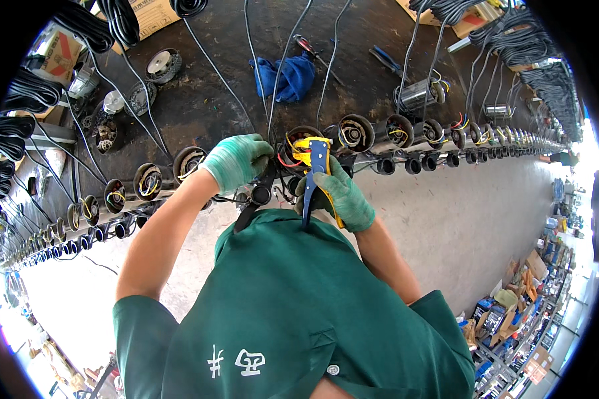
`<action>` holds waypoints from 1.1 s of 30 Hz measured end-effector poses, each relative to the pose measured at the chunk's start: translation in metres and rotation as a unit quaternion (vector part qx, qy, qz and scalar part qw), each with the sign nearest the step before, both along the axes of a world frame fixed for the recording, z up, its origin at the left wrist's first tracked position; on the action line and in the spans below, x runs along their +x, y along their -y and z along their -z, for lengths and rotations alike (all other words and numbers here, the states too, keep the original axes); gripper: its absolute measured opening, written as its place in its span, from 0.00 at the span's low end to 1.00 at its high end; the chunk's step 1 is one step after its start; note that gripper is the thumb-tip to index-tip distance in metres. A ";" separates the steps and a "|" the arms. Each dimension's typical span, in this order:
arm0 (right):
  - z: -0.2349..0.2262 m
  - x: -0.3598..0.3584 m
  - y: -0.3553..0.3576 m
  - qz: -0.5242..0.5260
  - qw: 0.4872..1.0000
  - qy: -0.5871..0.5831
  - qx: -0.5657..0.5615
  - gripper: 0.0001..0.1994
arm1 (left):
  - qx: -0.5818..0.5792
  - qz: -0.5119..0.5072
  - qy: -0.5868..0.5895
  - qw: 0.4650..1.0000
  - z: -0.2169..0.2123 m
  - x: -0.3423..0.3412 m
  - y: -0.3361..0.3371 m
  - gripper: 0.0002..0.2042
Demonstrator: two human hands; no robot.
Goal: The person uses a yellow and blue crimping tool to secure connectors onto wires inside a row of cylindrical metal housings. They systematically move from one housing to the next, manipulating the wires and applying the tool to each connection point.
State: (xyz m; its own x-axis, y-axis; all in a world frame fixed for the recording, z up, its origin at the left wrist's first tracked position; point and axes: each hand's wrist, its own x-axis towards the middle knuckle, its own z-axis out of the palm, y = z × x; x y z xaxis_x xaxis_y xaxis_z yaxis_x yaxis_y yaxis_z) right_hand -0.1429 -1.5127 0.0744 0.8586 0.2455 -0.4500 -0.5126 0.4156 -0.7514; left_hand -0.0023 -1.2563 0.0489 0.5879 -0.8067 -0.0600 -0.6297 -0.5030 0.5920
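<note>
Right hand — fingers clamp around a blue-and-yellow wire stripper, its head at the mouth of an open metal cylinder. Left hand — fingers curl just beside it; whether they grip anything, cannot tell. A red wire loops close by; a misplaced bite could nick it.

Pictured at one tabletop with two gloved hands, one wire stripper, one blue cloth, one red-handled screwdriver and one pair of blue-handled pliers. Lined with dozens of open-ended metal cylinders, too small at the far ends to tally exactly. Seen with many black cable coils, too bunched to count.
</note>
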 end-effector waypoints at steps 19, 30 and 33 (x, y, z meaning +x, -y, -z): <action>0.028 0.021 -0.017 -0.010 0.993 0.100 -0.064 0.33 | -0.132 -0.260 -0.137 0.947 0.021 -0.021 0.012 0.10; 0.025 0.048 -0.014 -0.074 0.985 0.121 -0.101 0.31 | -0.176 -0.272 -0.086 0.942 0.023 -0.028 0.016 0.11; 0.026 0.056 -0.008 -0.108 0.975 0.155 -0.113 0.31 | -0.175 -0.257 -0.059 0.948 0.027 -0.027 0.014 0.11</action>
